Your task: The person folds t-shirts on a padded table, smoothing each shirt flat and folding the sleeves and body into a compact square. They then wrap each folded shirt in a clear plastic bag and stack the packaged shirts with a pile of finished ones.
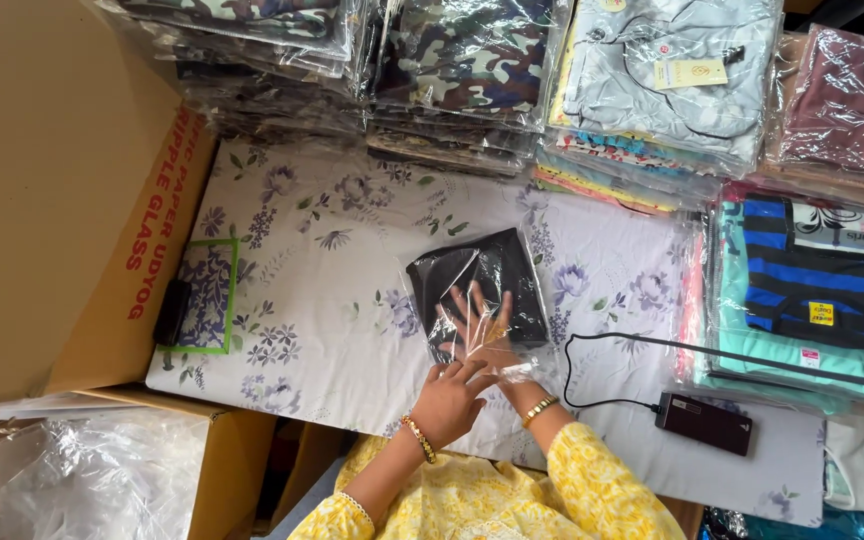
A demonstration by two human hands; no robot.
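Note:
A folded black garment (482,275) sits partly inside a clear plastic bag (430,300) on a floral white sheet (342,270). My right hand (482,325) is pushed into the bag's open end, fingers spread flat under the plastic and touching the garment. At the bag's near edge my left hand (447,400) grips the plastic opening. Both wrists wear gold bangles, and yellow patterned sleeves show at the bottom.
Stacks of bagged camouflage clothes (462,60), grey garments (667,80), maroon ones (842,110) and a blue-striped pile (812,290) line the far and right sides. A large cardboard box (52,200) stands left. A black adapter (704,423) with cable lies right of my hands.

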